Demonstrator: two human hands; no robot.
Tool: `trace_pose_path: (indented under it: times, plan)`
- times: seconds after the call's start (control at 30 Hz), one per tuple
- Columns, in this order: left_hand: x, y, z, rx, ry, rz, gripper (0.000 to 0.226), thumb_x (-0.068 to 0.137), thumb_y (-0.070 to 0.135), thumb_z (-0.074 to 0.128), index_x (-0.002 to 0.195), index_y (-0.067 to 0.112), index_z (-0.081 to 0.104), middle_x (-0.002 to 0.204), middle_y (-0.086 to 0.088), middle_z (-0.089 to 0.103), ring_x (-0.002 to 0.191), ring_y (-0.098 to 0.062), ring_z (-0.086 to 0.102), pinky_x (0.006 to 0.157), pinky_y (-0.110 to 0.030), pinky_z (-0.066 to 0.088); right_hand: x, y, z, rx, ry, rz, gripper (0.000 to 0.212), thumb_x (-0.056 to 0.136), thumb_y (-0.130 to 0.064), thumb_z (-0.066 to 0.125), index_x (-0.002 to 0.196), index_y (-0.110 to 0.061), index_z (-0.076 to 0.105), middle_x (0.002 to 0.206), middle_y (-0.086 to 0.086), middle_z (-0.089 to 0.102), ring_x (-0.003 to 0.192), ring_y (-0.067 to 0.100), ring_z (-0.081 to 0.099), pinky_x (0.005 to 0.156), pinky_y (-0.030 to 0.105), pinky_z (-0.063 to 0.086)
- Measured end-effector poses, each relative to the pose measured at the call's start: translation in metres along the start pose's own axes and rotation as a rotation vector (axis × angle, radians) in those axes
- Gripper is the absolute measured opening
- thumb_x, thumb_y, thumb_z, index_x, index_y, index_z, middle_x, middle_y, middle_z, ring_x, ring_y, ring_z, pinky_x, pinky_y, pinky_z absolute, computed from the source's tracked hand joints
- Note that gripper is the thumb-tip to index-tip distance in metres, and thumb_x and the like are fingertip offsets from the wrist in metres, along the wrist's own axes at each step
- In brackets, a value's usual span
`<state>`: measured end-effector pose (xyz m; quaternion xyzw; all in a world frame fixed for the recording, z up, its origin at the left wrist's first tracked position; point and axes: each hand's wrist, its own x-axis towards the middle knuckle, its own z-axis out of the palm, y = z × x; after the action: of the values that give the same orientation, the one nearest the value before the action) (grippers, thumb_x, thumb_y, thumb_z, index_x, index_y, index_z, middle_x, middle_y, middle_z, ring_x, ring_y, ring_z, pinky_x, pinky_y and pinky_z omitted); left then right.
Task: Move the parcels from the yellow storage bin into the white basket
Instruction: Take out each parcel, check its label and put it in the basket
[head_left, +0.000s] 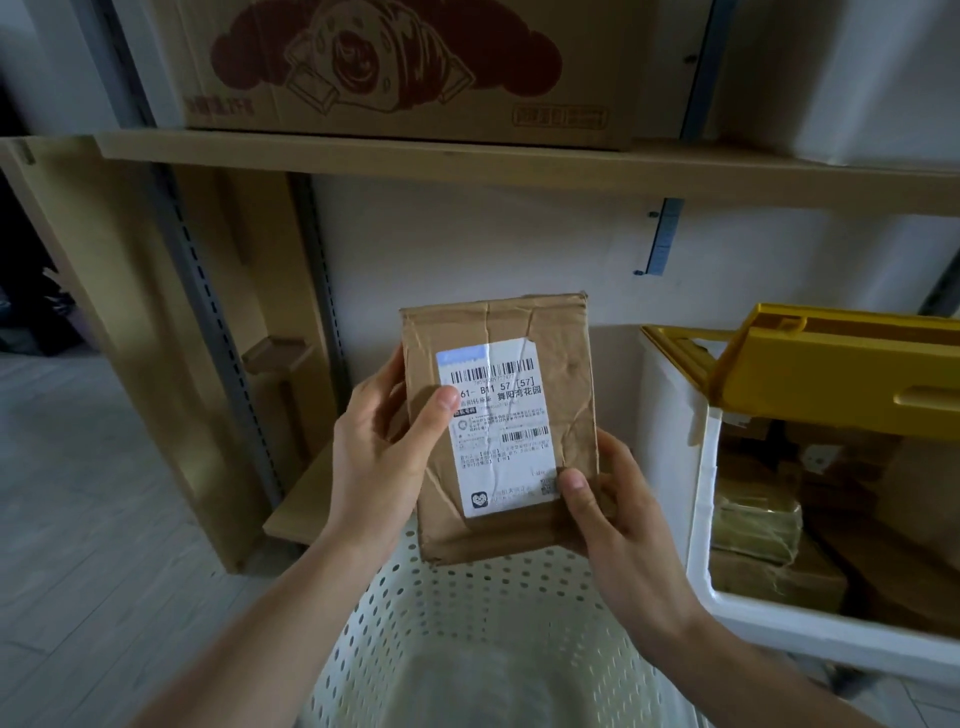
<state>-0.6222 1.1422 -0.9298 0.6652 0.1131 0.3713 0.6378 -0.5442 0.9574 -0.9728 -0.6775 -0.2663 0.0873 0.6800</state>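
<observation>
A flat brown cardboard parcel (545, 338) with a white shipping label is held upright in front of me, above the white perforated basket (467, 613). My left hand (384, 447) grips its left edge, thumb on the label. My right hand (618, 514) grips its lower right corner, thumb on the front. To the right stands the storage bin (701, 467) with white walls and a raised yellow lid (841, 374). Several brown parcels (763, 535) lie inside it.
A wooden shelf board (467, 161) runs across above, carrying a large printed carton (405, 67). Metal shelf uprights and a wooden panel (130, 332) stand at the left. Grey plank floor (78, 519) lies at the lower left.
</observation>
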Motion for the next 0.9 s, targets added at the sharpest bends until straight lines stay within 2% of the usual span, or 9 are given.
trace_pose_path:
  times: [0.07,0.13,0.17,0.27,0.33,0.43,0.57,0.7,0.9]
  plan:
    - [0.002,-0.002,-0.003,0.029,-0.005,-0.009,0.066,0.084,0.055,0.073,0.141,0.027,0.055,0.127,0.005,0.07,0.116,-0.014,0.069,0.095,-0.041,0.059,-0.001,-0.002,0.001,-0.098,-0.033,-0.011,0.05,0.096,-0.057,0.05,0.144,-0.045,0.045,0.125,-0.02,0.068,0.119,0.001,0.063,0.1,0.036,0.056]
    - [0.001,-0.001,-0.004,0.037,-0.059,0.0,0.053,0.093,0.048,0.065,0.141,0.026,0.054,0.126,0.007,0.071,0.117,-0.012,0.068,0.093,-0.033,0.059,-0.001,-0.008,0.001,-0.207,-0.059,-0.034,0.051,0.096,-0.059,0.043,0.147,-0.055,0.038,0.126,-0.031,0.065,0.119,-0.011,0.057,0.102,0.021,0.051]
    - [0.0,0.0,-0.005,0.038,-0.085,0.011,0.046,0.096,0.04,0.061,0.14,0.025,0.054,0.124,0.009,0.072,0.117,-0.01,0.068,0.091,-0.029,0.059,0.0,-0.011,0.0,-0.267,-0.06,-0.049,0.051,0.096,-0.064,0.039,0.147,-0.06,0.034,0.128,-0.032,0.063,0.119,-0.013,0.055,0.102,0.019,0.049]
    - [-0.004,0.001,-0.006,0.01,-0.071,0.039,0.048,0.091,0.032,0.065,0.136,0.021,0.051,0.123,0.01,0.072,0.116,-0.009,0.068,0.097,-0.033,0.058,0.004,-0.019,-0.004,-0.379,-0.041,-0.104,0.055,0.094,-0.074,0.03,0.148,-0.066,0.022,0.137,-0.03,0.056,0.128,0.0,0.052,0.108,0.037,0.047]
    - [-0.007,0.002,-0.004,0.027,-0.068,0.075,0.047,0.092,0.031,0.072,0.133,0.019,0.053,0.123,0.006,0.072,0.117,-0.012,0.068,0.097,-0.038,0.058,0.005,-0.023,-0.006,-0.327,-0.018,-0.112,0.062,0.091,-0.075,0.032,0.15,-0.063,0.02,0.141,-0.025,0.052,0.134,0.005,0.047,0.11,0.045,0.045]
    - [-0.012,0.004,0.004,0.078,-0.121,0.113,0.055,0.09,0.034,0.07,0.14,0.02,0.052,0.129,0.002,0.069,0.121,-0.015,0.066,0.093,-0.034,0.059,0.007,-0.029,-0.008,-0.272,0.04,-0.136,0.068,0.09,-0.075,0.033,0.154,-0.055,0.019,0.148,-0.025,0.047,0.142,0.001,0.038,0.118,0.045,0.037]
    - [-0.011,0.001,0.007,0.055,-0.145,0.142,0.074,0.084,0.046,0.068,0.15,0.023,0.045,0.142,-0.005,0.054,0.126,-0.02,0.062,0.091,-0.037,0.06,0.01,-0.037,-0.013,-0.251,0.049,-0.139,0.062,0.096,-0.063,0.034,0.155,-0.053,0.019,0.152,-0.033,0.04,0.144,-0.007,0.031,0.123,0.04,0.029]
    - [-0.014,0.001,0.012,0.043,-0.145,0.133,0.068,0.088,0.038,0.068,0.15,0.021,0.045,0.142,-0.002,0.052,0.124,-0.014,0.063,0.088,-0.025,0.059,0.008,-0.036,-0.016,-0.289,0.034,-0.121,0.062,0.094,-0.066,0.033,0.153,-0.058,0.017,0.152,-0.033,0.039,0.144,-0.004,0.032,0.123,0.043,0.03]
    - [-0.018,0.004,0.016,0.038,-0.12,0.157,0.062,0.09,0.029,0.062,0.149,0.017,0.046,0.141,-0.002,0.052,0.121,-0.008,0.063,0.086,-0.017,0.057,0.005,-0.042,-0.022,-0.33,0.05,-0.145,0.061,0.095,-0.064,0.032,0.153,-0.06,0.013,0.151,-0.032,0.04,0.143,-0.004,0.035,0.121,0.043,0.033]
